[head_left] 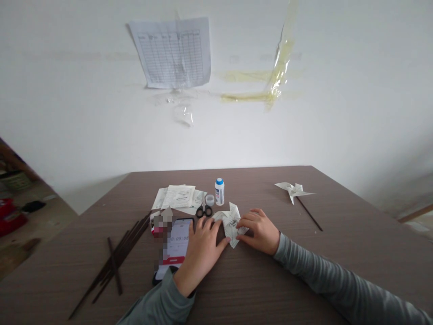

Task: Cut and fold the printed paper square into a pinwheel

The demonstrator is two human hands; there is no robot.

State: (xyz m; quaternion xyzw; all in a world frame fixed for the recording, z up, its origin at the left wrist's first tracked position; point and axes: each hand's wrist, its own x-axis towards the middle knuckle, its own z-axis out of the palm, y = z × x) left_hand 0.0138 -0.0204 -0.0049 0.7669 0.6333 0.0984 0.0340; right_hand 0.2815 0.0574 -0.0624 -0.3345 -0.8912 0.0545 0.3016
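A paper pinwheel [231,224] of printed white paper lies on the table between my hands, its blades folded in toward the middle. My right hand [260,231] has its fingers bent and closed on the pinwheel's right side. On the other side, my left hand [203,249] is spread, with the thumb and forefinger at the pinwheel's left and lower edges. Black-handled scissors [204,210] lie just beyond my left fingertips. Behind the pinwheel stands a white bottle with a blue cap [219,192], beside a small clear round container [209,199].
A phone [177,243] showing a timer lies partly under my left forearm. Several dark sticks [122,253] are bunched at left. Printed paper sheets [179,196] lie at the back. A second pinwheel on a stick [294,192] rests at right. The wall [216,140] borders the table's far edge.
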